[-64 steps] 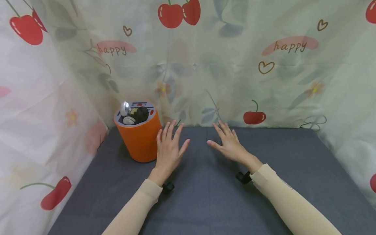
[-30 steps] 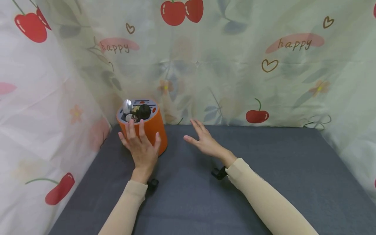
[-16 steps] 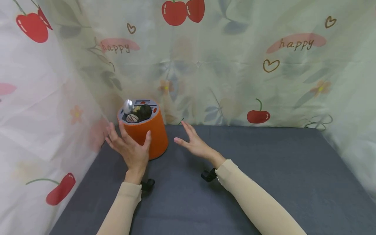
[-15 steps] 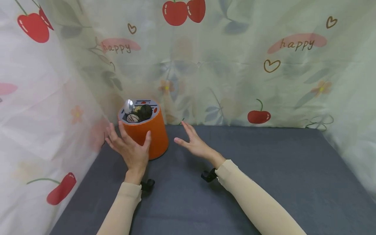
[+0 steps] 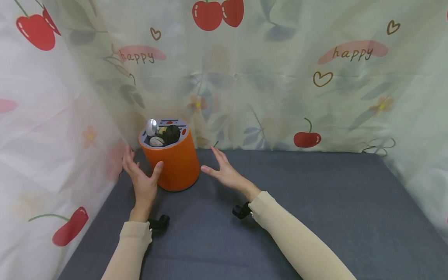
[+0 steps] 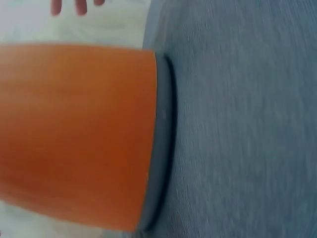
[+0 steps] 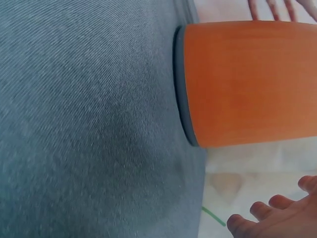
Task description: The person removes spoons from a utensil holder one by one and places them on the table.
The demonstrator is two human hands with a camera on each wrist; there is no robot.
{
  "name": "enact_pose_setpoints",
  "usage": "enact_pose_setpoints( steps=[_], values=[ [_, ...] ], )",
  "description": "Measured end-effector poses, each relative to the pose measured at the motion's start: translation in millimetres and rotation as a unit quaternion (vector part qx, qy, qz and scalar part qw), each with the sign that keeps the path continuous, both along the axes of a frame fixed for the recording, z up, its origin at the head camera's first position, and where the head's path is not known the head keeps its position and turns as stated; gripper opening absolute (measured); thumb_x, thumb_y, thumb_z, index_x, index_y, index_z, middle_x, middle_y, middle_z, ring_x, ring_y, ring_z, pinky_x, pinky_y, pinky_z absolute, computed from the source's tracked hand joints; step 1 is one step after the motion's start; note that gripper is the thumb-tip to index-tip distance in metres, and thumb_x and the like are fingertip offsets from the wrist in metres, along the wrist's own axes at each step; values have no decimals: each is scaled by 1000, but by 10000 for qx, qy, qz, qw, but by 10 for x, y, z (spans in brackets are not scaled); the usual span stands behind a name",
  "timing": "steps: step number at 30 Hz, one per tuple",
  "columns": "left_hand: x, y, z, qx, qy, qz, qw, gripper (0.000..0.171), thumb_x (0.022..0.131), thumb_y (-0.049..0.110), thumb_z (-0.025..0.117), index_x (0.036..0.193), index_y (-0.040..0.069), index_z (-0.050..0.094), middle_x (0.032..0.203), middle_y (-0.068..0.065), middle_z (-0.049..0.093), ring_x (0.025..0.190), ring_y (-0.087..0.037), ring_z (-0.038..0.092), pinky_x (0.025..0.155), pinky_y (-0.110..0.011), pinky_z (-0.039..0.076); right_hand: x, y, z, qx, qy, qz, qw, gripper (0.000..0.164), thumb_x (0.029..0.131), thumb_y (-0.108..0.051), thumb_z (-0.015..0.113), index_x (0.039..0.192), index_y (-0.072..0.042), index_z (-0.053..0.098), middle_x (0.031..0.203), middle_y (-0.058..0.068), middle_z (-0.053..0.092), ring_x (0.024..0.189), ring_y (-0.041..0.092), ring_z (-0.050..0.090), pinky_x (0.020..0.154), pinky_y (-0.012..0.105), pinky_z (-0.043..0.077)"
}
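Note:
A tall orange container [image 5: 178,167] stands at the back left of the table, with a dark band round its base. In its top sit a shiny, spoon-like metal piece [image 5: 152,127], a dark rounded item [image 5: 171,134] and a whitish rounded item [image 5: 156,141]. My left hand [image 5: 144,184] is at its left front, fingers spread and thumb before the orange wall; contact cannot be made out. To the right my right hand [image 5: 229,175] stays apart from it, fingers extended. Neither hand holds anything. Fingertips [image 7: 272,10] of the left hand show beyond the container in the right wrist view.
Dark grey cloth covers the table [image 5: 315,210]. A pale printed curtain [image 5: 252,97] hangs along the back and both sides, close behind the container. Each wrist wears a small black camera mount [image 5: 241,211].
My left hand has gone left, passing in front of the container to its left side. My right hand has moved left towards it. The container stays in place.

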State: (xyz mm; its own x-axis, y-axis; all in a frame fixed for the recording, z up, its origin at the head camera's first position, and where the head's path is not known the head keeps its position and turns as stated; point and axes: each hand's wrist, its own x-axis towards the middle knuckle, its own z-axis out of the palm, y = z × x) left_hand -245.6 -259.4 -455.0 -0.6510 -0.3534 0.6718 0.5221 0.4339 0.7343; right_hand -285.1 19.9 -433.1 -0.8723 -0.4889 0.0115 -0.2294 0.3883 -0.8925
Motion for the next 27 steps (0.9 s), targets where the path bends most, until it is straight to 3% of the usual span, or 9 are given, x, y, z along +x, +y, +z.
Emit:
enact_pose_setpoints(
  steps=[6, 12, 16, 22, 27],
  values=[
    [1, -170, -32, 379, -1047, -413, 9929, 103, 93, 35, 80, 168, 27, 9, 169, -5, 12, 154, -28, 22, 124, -59, 24, -20, -115, -39, -204, -137, -154, 9996, 93, 99, -59, 63, 169, -33, 6, 174, 9, 2, 159, 36, 12, 123, 63, 21],
    [-26, -296, -104, 724, -1959, -972, 9731, 100, 97, 24, 74, 167, 34, 4, 170, -5, 9, 156, -29, 19, 123, -63, 24, -23, -190, -94, -400, -299, -181, 9986, 93, 99, -56, 66, 168, -36, 8, 174, 8, 3, 159, 34, 13, 123, 62, 22],
    [-41, -348, -118, 696, -2418, -1251, 9597, 100, 99, 17, 71, 168, 34, 0, 170, -5, 6, 157, -31, 17, 122, -60, 27, -43, -259, -145, -509, -415, -178, 9977, 97, 96, -61, 67, 168, -36, 8, 174, 7, 5, 157, 34, 20, 122, 60, 27],
    [46, -310, 24, 605, -2811, -1600, 9443, 100, 100, 16, 69, 168, 20, -5, 170, -16, 2, 156, -41, 17, 121, -64, 25, -51, -384, -231, -721, -776, -54, 9944, 102, 95, -59, 70, 169, -31, 6, 174, 8, 5, 157, 35, 19, 121, 59, 30],
    [105, -279, 74, 561, -2980, -1674, 9381, 99, 100, 19, 69, 168, 17, -4, 170, -19, 2, 156, -43, 16, 122, -63, 25, -59, -432, -297, -929, -924, -159, 9913, 103, 95, -58, 71, 169, -28, 7, 174, 8, 6, 158, 35, 18, 122, 57, 30]
  ],
)
